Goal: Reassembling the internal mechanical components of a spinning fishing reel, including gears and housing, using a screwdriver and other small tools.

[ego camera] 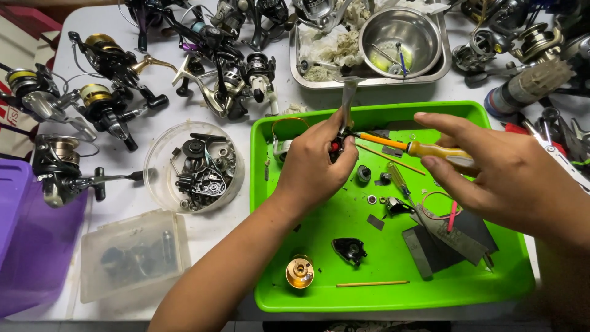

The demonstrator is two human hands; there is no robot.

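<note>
Nearest, on the green tray [491, 289]: a gold spool [300, 272], a thin wooden stick [372, 284], a black cover [349, 249], grey pads [430, 249]. Beside the tray, on the white table [209, 237], a clear box [131, 255] of small parts and a purple bin [24, 246].

Mid-tray, small washers and a bearing [364, 174] lying loose, easy to scatter.

Above these, left hand [316, 163] clamped round a reel body [342, 132], its grey stem sticking up past the fingers, the body held over the tray's far half. Right hand [491, 169] pinching the amber handle of a screwdriver [424, 147], thumb below and forefinger above, remaining fingers spread; orange shaft running left to the reel body, tip hidden behind the left fingers.

Likely handling: reel body rigid, fairly light, probably greasy and so slippery; best gripped round the housing with the stem as a stop, not by thin protruding parts. Screws tiny, apt to drop. Screwdriver stiff and light, best held at the handle.

Further left, a clear round dish [193, 167] of black gears. Beyond, many reels [110, 80] crowded on the table, a steel pan [369, 79] with a bowl [399, 40] and soiled rags.
</note>
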